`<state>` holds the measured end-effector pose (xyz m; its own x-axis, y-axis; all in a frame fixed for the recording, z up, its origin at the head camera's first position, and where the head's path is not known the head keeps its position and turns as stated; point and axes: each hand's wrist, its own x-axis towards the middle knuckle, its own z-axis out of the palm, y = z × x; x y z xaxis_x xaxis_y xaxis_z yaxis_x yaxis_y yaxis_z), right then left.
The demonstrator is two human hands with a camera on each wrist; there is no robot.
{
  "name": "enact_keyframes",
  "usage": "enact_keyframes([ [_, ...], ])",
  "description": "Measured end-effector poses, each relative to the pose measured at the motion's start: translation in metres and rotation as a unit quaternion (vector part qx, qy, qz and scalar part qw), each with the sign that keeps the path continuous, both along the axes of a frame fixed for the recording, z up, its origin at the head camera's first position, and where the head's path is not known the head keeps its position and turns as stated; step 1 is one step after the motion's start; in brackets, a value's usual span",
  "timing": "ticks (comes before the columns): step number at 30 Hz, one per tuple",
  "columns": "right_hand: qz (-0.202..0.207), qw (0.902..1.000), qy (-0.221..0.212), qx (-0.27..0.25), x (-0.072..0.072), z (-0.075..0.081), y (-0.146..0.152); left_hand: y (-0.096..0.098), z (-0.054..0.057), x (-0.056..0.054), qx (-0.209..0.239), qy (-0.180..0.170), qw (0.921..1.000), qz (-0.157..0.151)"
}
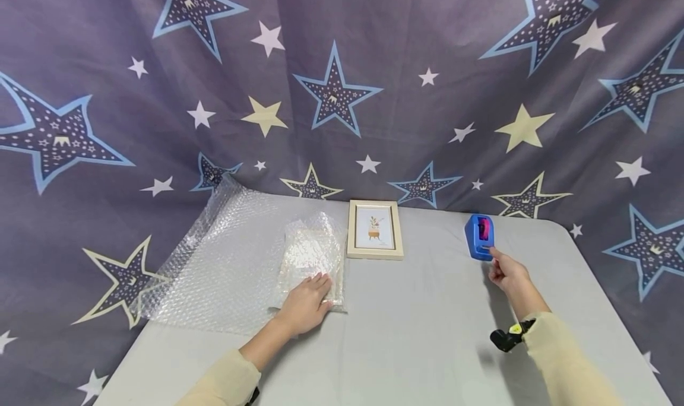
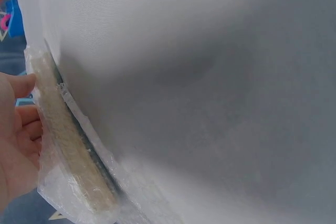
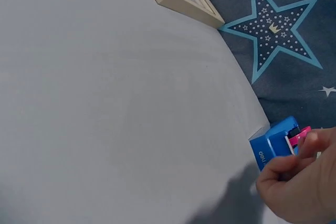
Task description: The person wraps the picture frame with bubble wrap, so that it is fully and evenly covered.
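Note:
A bubble-wrapped flat rectangular item (image 1: 312,254), cream-coloured through the wrap, lies on the table left of centre. My left hand (image 1: 306,304) rests on its near part with the fingers stretched out. In the left wrist view the thumb (image 2: 23,85) is at the edge of the wrapped item (image 2: 73,145). At the far right stands a blue tape dispenser (image 1: 475,240) with a pink core. My right hand (image 1: 510,273) is at its near end, fingers curled, thumb and index finger pinching at the tape by the cutter. The right wrist view shows the dispenser (image 3: 269,148) partly behind this hand (image 3: 299,187).
A cream picture frame (image 1: 376,254) with a plant picture lies right of the wrapped item. A large sheet of bubble wrap (image 1: 214,275) spreads over the table's left side and past its edge. A star-patterned curtain (image 1: 427,127) hangs behind the grey-white table (image 1: 406,335).

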<state>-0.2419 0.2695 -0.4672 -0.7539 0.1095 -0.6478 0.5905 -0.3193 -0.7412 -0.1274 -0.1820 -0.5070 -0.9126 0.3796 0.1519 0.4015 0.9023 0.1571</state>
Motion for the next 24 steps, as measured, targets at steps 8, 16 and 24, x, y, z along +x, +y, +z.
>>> enact_keyframes([
  [8, -0.071, 0.9936, -0.020, 0.085, -0.003, -0.009, -0.003, 0.001, 0.001, 0.001, -0.002, 0.004, 1.0000, 0.001],
  [16, -0.050, 0.9983, 0.022, 0.023, -0.003, -0.006, 0.004, 0.001, 0.000, 0.001, -0.003, 0.006, 1.0000, 0.002],
  [24, 0.061, 0.9952, 0.038, -0.067, -0.004, -0.008, 0.016, 0.002, -0.002, 0.000, 0.003, 0.005, 1.0000, 0.002],
])
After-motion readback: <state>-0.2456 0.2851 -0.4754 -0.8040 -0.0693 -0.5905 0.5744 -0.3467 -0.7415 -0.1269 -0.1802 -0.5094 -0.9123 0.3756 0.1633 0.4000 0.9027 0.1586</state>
